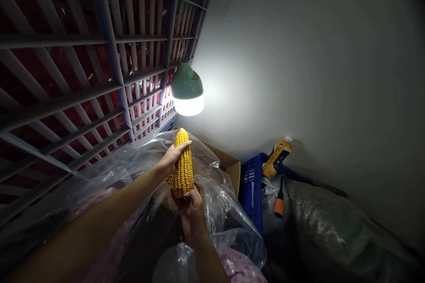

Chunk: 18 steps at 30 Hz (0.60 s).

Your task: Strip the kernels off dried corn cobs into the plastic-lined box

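A yellow corn cob (pixel 183 166), its kernels in rows along it, stands nearly upright between my hands. My left hand (pixel 172 157) is wrapped round its upper left side, thumb lying across the front. Lower down, my right hand (pixel 191 212) grips the bottom end, with some fingers hidden behind the cob. Under it, a clear plastic bag (pixel 215 199) spreads open, and some loose kernels (pixel 170 180) show behind the cob's lower part.
A lit green lamp (pixel 187 82) hangs by a hook from a slatted plastic crate (pixel 124 84) with red contents. Behind the bag is a cardboard box (pixel 234 172). Rightward, a blue crate (pixel 250 194) holds an orange-labelled bottle (pixel 277 158), an orange-handled tool (pixel 279 207) and a sack (pixel 332 221).
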Each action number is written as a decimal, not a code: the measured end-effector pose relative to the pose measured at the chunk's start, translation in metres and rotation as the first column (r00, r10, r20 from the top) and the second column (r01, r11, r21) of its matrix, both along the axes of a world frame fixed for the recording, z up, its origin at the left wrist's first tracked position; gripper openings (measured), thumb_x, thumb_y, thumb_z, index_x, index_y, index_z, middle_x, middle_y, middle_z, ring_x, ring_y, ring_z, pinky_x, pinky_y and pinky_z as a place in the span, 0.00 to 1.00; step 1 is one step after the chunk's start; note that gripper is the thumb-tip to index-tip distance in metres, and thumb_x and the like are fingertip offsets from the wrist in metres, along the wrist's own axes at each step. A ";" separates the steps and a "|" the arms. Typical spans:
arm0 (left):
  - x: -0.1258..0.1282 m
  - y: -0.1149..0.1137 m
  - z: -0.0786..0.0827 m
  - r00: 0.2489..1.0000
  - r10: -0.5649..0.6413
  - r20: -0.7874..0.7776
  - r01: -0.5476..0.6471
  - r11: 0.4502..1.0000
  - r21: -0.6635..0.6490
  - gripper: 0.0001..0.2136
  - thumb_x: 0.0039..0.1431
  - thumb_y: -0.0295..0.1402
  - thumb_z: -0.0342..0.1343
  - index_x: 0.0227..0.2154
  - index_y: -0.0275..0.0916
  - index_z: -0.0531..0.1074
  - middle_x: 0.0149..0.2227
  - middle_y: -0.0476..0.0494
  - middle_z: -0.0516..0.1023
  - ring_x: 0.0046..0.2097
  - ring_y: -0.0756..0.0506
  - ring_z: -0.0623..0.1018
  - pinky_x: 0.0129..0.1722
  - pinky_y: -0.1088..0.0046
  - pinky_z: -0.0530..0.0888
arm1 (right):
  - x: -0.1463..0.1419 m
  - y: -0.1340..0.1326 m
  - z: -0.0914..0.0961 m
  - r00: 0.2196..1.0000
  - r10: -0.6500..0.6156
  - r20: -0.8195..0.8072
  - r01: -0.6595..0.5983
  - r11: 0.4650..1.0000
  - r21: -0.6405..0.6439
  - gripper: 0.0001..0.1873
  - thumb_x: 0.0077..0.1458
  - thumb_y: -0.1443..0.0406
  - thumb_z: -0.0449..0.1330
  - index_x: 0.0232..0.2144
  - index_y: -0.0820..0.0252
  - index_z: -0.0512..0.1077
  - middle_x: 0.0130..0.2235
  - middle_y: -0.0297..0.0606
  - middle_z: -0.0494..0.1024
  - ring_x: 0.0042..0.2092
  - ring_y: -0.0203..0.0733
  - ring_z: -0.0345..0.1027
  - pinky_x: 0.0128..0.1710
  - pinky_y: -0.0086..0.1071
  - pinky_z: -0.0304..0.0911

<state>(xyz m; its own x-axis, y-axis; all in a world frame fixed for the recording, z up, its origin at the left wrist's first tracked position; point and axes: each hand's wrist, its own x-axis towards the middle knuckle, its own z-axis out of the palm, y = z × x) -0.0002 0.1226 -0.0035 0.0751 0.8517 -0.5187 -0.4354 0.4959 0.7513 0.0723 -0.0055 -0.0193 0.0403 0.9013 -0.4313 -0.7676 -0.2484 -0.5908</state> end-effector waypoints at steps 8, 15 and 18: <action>-0.009 0.013 -0.002 0.996 0.056 0.071 -0.051 0.996 -0.079 0.09 0.51 0.34 0.58 0.32 0.34 0.67 0.20 0.47 0.71 0.20 0.49 0.72 0.20 0.74 0.71 | 0.001 0.003 0.005 0.999 0.032 -0.025 -0.032 0.999 -0.002 0.14 0.38 0.70 0.57 0.33 0.57 0.71 0.37 0.33 0.76 0.40 0.39 0.69 0.46 0.35 0.65; -0.005 0.006 0.003 0.997 0.076 -0.018 -0.074 0.993 0.087 0.15 0.46 0.31 0.62 0.36 0.35 0.66 0.21 0.51 0.70 0.21 0.50 0.70 0.21 0.75 0.68 | -0.001 0.003 -0.001 0.997 0.015 0.071 -0.012 0.999 -0.047 0.10 0.42 0.68 0.60 0.33 0.56 0.71 0.35 0.32 0.75 0.39 0.38 0.69 0.42 0.33 0.66; -0.002 0.004 0.003 0.997 0.079 -0.023 -0.077 0.993 0.093 0.18 0.44 0.32 0.64 0.37 0.35 0.66 0.22 0.51 0.70 0.22 0.50 0.71 0.24 0.74 0.69 | -0.003 0.005 -0.006 0.992 0.031 0.119 -0.024 0.998 -0.061 0.07 0.41 0.68 0.58 0.29 0.56 0.70 0.32 0.30 0.73 0.35 0.37 0.69 0.42 0.33 0.66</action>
